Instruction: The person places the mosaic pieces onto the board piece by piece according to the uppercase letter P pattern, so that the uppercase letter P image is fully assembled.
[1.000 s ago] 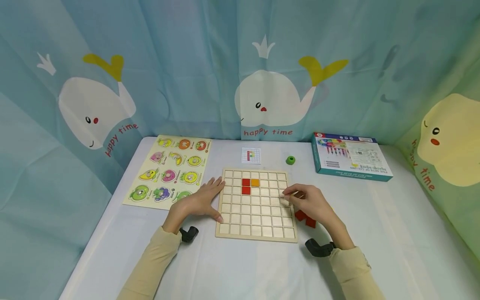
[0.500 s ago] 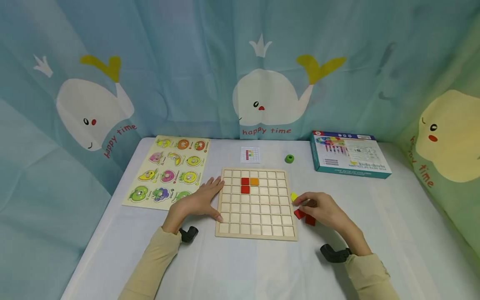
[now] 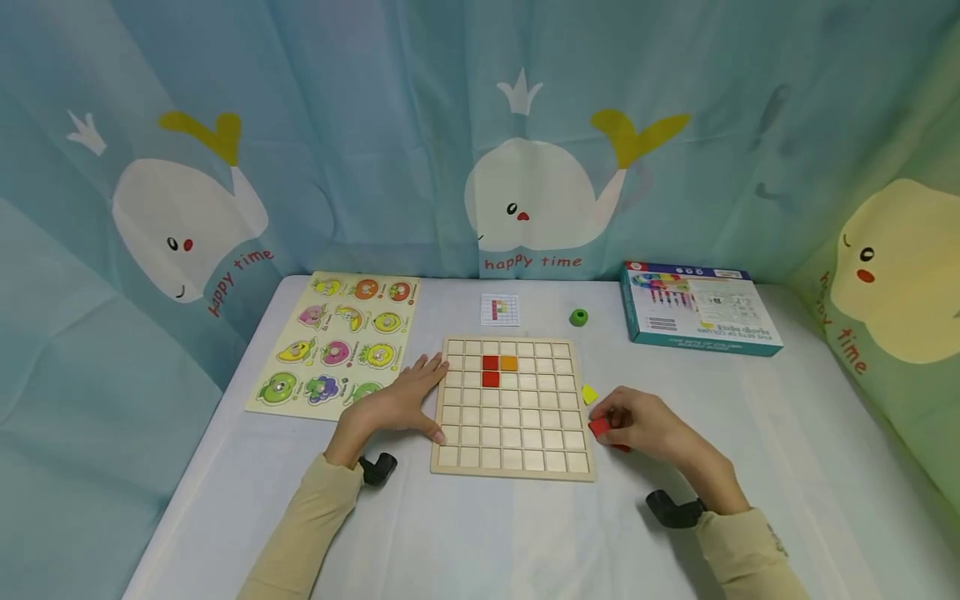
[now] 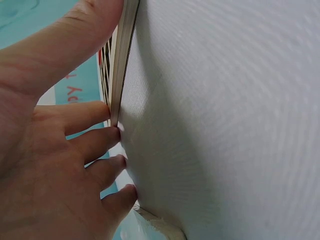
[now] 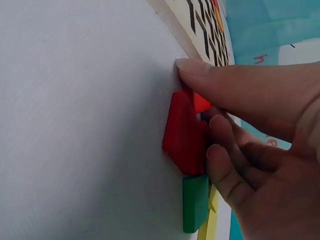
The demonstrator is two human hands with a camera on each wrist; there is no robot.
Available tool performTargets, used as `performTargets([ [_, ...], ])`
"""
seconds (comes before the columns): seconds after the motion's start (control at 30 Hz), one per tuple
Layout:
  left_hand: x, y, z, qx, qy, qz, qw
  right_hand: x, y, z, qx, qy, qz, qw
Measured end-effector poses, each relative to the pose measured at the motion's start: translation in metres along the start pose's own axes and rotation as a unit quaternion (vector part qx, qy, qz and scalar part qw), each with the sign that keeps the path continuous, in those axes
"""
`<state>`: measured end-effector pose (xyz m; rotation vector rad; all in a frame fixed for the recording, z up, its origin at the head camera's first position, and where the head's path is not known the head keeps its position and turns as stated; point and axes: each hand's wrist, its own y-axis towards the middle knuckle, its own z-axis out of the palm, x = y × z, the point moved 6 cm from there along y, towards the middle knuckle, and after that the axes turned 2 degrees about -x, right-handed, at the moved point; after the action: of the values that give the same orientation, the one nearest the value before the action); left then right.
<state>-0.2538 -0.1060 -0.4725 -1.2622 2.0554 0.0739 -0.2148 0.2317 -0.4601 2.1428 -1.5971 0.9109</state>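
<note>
A wooden grid board point(image 3: 520, 437) lies flat on the table, with two red tiles point(image 3: 491, 379) and an orange tile point(image 3: 508, 363) in its upper cells. Along its left edge rests my left hand point(image 3: 397, 404), thumb and fingers spread; the left wrist view shows fingertips point(image 4: 114, 134) at the board's side. Beside the right edge, my right hand point(image 3: 645, 425) pinches a red square tile point(image 5: 201, 103) between thumb and fingers. Another red tile point(image 5: 181, 135) lies under that hand, with a green tile point(image 5: 195, 202) and yellow pieces partly hidden by the fingers.
Just above the right hand is a yellow tile point(image 3: 588, 394). Behind the board are a small pattern card point(image 3: 500, 310) and a green bead point(image 3: 578, 317). A fruit puzzle board point(image 3: 345, 333) lies left, a boxed set point(image 3: 701, 310) back right. Printed curtains point(image 3: 420, 167) surround the table.
My right hand has moved from over the board's right edge to the tiles beside it and now pinches a red one. The yellow tile came into view. My left hand stays put.
</note>
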Motion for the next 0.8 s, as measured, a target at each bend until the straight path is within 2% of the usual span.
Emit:
performTargets([
  [0.27,-0.002,-0.001,-0.001,-0.004,-0.005,0.002,1.0,0.003,0.004,0.0,0.002,-0.004,0.005,1.0],
  [0.47,-0.002,-0.001,0.0,-0.006,-0.008,0.003,0.9999,0.002,0.006,-0.004,-0.026,-0.012,0.008,0.9995],
  [0.8,0.0,-0.001,0.0,-0.008,-0.008,0.001,0.9999,0.015,0.019,-0.001,-0.056,0.024,0.002,0.9982],
])
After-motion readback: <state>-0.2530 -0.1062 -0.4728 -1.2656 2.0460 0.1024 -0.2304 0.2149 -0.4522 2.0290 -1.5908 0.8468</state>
